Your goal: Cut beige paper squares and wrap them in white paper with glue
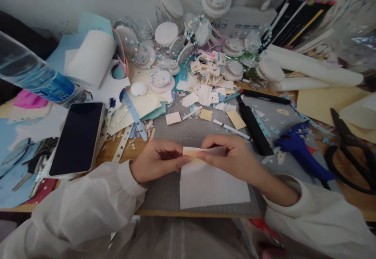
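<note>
A white sheet of paper [214, 188] is pinched along its upper edge, which looks folded over, between both hands near the desk's front edge. My left hand [160, 160] closes thumb and fingers on its upper left corner. Further along the same edge, my right hand [232, 156] grips the paper, thumb in front and fingers behind. A pale yellowish patch shows on the paper between the two thumbs; whether it is a separate piece I cannot tell. Beneath lies a grey cutting mat [164, 192]. Just beyond the hands are small yellow squares [206, 114] and a thin white pen [232, 130].
To the right lie a black marker [255, 128], a blue glue gun [305, 153] and black scissors [351, 145]. A phone [78, 137] and a tilted water bottle [38, 71] are on the left. Paper scraps [205, 79] and white discs with beaded wires [161, 80] crowd the back.
</note>
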Tool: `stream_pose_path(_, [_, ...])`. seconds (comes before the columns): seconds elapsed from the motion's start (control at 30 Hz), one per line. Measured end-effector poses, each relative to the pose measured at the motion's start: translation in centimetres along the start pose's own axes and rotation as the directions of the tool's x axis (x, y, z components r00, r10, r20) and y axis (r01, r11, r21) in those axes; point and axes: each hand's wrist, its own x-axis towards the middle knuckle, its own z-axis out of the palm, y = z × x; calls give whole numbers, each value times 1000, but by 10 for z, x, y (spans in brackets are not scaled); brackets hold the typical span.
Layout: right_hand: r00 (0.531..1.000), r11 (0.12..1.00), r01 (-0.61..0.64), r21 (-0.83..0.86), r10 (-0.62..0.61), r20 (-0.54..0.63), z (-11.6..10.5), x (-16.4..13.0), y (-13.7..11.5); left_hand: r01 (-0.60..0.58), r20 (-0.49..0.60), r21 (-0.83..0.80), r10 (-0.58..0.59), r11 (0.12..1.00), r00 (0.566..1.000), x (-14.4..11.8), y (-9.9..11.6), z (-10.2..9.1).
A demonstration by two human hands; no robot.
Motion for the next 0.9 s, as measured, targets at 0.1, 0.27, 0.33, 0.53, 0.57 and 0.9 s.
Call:
stream_pose_path(0.1, [1000,1000,-6,21,6,-10,1,-1,-2,11,-1,-2,-11,1000,1000,-1,1,0])
stream_pose_path(0.27, [999,999,-24,23,25,-20,2,-2,-6,2,-25,34,-2,999,1000,-1,0,1])
stream_pose_path(0.33, [999,999,-42,16,42,-21,2,-2,-7,3,-40,46,-2,999,999,-1,-1,1])
stream_pose_path(0.53, [996,996,-85,14,85,-8,-1,-1,-2,-48,-79,23,49,999,996,2,0,-1])
stream_pose_path(0.57, [995,994,-104,19,104,8,-2,-1,0,-48,-82,26,50,998,995,2,0,-2])
stream_pose_path(0.9, [994,990,-104,-96,105,2,3,5,14,-178,-104,669,328,722,939,1,-2,-7])
